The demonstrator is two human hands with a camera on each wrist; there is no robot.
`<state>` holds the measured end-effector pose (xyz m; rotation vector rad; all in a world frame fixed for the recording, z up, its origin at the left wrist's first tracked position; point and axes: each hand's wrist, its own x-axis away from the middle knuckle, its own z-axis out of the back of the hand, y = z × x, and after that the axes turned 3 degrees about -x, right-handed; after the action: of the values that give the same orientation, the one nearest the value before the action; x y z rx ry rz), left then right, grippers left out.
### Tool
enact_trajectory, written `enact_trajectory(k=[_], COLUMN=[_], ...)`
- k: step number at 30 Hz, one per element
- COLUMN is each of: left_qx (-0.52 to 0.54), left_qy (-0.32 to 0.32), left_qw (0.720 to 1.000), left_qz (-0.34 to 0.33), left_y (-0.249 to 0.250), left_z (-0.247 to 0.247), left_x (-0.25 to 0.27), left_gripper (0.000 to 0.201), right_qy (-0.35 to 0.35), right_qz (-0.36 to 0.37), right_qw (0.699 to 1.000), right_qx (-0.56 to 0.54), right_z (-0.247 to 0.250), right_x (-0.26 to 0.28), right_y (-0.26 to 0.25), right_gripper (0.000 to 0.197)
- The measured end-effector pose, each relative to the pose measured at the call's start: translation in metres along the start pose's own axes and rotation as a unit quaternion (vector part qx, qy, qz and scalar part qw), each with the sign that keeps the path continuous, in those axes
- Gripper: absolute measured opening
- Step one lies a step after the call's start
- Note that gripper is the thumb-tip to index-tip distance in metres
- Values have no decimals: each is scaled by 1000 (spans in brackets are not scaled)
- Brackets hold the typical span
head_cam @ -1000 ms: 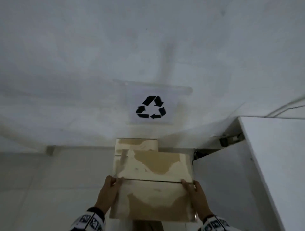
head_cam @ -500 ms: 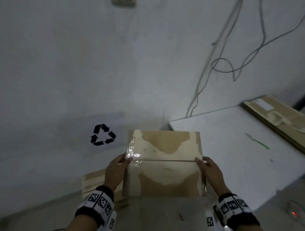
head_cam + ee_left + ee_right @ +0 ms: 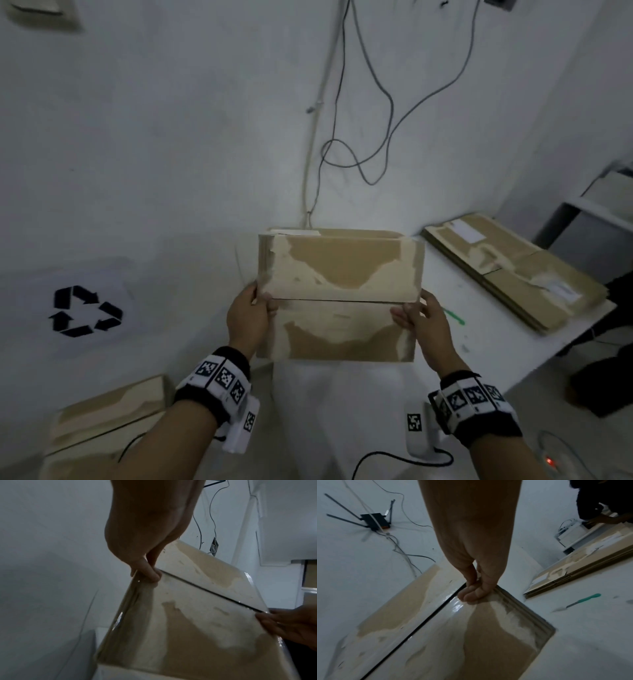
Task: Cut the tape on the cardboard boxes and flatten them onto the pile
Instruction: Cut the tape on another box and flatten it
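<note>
The box (image 3: 339,294) is brown cardboard with pale torn patches under shiny clear tape (image 3: 453,605), the counter (image 3: 479,342) looks smooth and white, and the knife (image 3: 583,600) has a green plastic handle.

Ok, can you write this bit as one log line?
step: carrying box | left hand: grips left edge | right hand: grips right edge | knife: on table

A: Boxes, count? One cardboard box (image 3: 339,294) held up, closed flaps, between two hands: left hand (image 3: 247,317), right hand (image 3: 424,320).

B: Flattened cardboard?

A: Two stacks. One stack on the table (image 3: 513,270), one stack on the floor (image 3: 102,421). Sheets per stack unreadable.

B: Tools?

A: One green-handled knife (image 3: 580,601). One router (image 3: 374,521), four antennas.
</note>
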<state>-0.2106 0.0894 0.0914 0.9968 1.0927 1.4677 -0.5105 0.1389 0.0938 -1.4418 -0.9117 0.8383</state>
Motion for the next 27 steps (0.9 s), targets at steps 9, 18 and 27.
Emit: enact_trajectory(k=[9, 18, 27], left_qx=[205, 351, 489], left_qy=[-96, -89, -92], left_qw=[946, 889, 840], left_qz=[232, 279, 218], left_y=[34, 41, -23], left_z=[-101, -126, -165], left_x=[3, -24, -49], left_gripper=[109, 15, 46], right_qy=[-42, -18, -24], right_qz=[-47, -61, -75], right_qw=[988, 986, 995], right_qx=[-138, -156, -60], right_z=[96, 115, 122], right_x=[-57, -104, -134], right_y=[5, 22, 45], right_gripper=[39, 38, 18])
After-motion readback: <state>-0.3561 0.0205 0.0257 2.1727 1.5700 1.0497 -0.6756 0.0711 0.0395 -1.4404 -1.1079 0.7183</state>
